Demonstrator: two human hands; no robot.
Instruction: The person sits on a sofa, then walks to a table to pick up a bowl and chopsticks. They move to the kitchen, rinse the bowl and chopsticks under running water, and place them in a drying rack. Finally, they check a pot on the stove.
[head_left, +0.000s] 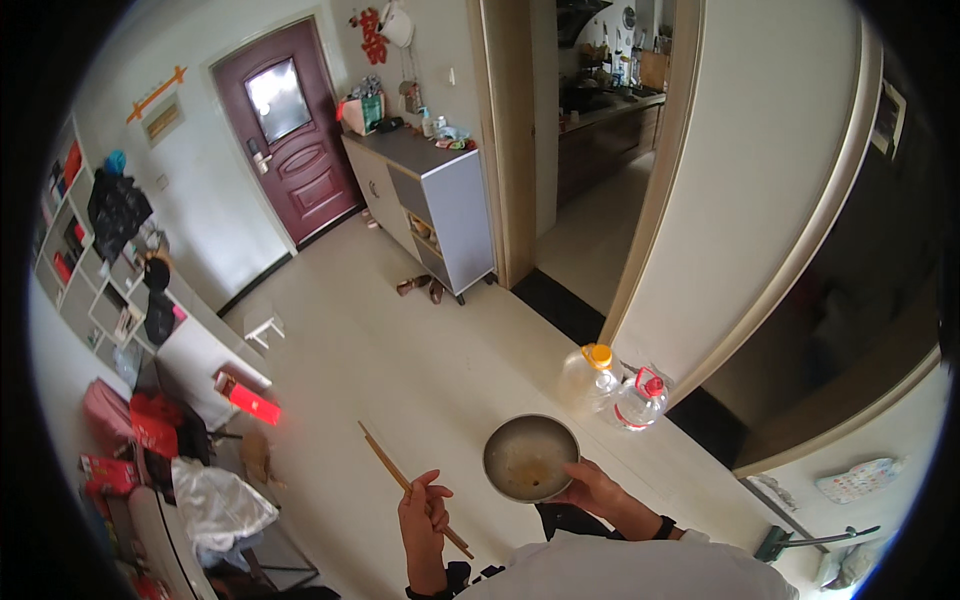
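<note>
My left hand (425, 514) is closed around a pair of wooden chopsticks (388, 465), which slant up and to the left past my fingers. To the right, my right hand (596, 491) grips the rim and side of a round metal bowl (531, 459). The bowl is tipped so its inside shows, with a little yellowish residue and a small dark speck at the bottom. The chopsticks and the bowl are apart.
Two large clear plastic bottles (592, 382) stand on the floor by the wall. A shoe cabinet (457, 217) is beside the dark red door (292, 127), with shoes (414, 286) before it. Left are a white stool (264, 327) and a cluttered shelf. A doorway opens onto a kitchen.
</note>
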